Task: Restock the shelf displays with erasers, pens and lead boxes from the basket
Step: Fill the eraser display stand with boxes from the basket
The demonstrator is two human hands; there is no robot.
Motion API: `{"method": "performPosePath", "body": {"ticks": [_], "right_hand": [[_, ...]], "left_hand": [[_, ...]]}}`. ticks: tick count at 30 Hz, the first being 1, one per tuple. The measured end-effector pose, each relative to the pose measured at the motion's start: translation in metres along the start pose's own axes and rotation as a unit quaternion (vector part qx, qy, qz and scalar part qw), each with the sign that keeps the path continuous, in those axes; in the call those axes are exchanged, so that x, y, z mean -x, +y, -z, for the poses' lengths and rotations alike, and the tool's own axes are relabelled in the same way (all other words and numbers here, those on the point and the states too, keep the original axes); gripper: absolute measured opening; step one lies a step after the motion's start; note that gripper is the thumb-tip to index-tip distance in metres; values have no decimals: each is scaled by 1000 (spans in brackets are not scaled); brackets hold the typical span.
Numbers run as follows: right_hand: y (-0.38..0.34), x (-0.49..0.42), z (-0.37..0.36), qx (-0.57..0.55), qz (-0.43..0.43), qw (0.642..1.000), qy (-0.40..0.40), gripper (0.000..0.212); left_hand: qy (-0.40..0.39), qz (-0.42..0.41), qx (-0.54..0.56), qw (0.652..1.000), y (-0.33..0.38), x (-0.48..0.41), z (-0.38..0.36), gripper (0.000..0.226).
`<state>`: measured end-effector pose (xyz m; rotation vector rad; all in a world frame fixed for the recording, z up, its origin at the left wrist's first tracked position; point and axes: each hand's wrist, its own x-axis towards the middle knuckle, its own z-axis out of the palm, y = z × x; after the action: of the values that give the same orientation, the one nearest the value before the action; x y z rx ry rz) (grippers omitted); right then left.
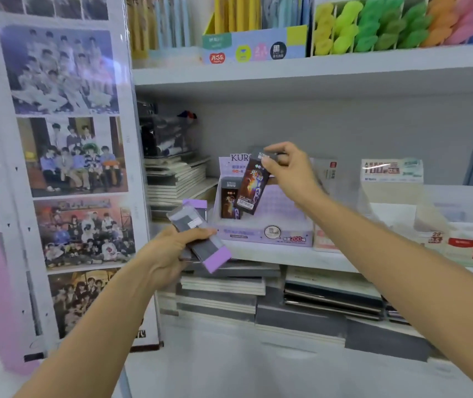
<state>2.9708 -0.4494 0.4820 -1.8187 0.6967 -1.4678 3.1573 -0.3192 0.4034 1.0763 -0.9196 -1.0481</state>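
both bare forearms reach in from the bottom edge, cut off near the elbows. the left hand [169, 249] curls round a small stack of flat grey packets with lilac ends [203, 242]; the palm hides its underside, so the count is unclear. the right hand [289, 170] pinches the top of a dark, glossy rectangular eraser packet [251, 189], tilted, over the lilac cardboard display box [261, 235] on the white shelf [272, 256], where a second dark packet [229, 201] stands upright. all print is blurred
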Motion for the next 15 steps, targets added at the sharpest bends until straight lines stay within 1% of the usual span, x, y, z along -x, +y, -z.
{"method": "performPosePath", "body": {"ticks": [4,7,10,13,15], "right_hand": [[22,-7,-37,79,73,994,-18,16],[43,-6,-51,158,121,979,-48,13],[49,-15,-46,201,116,970,-76,11],[41,-27,-40,242,87,955,-145,11],[38,-29,-45,258,88,949,-162,10]], "left_hand": [[0,-38,11,999,-2,-13,17,36],[8,-53,6,999,-9,-19,22,41],[26,-48,8,998,-14,-23,25,45],[54,-50,-11,997,-16,-28,27,34],[62,-55,-24,996,-17,-30,27,32]]}}
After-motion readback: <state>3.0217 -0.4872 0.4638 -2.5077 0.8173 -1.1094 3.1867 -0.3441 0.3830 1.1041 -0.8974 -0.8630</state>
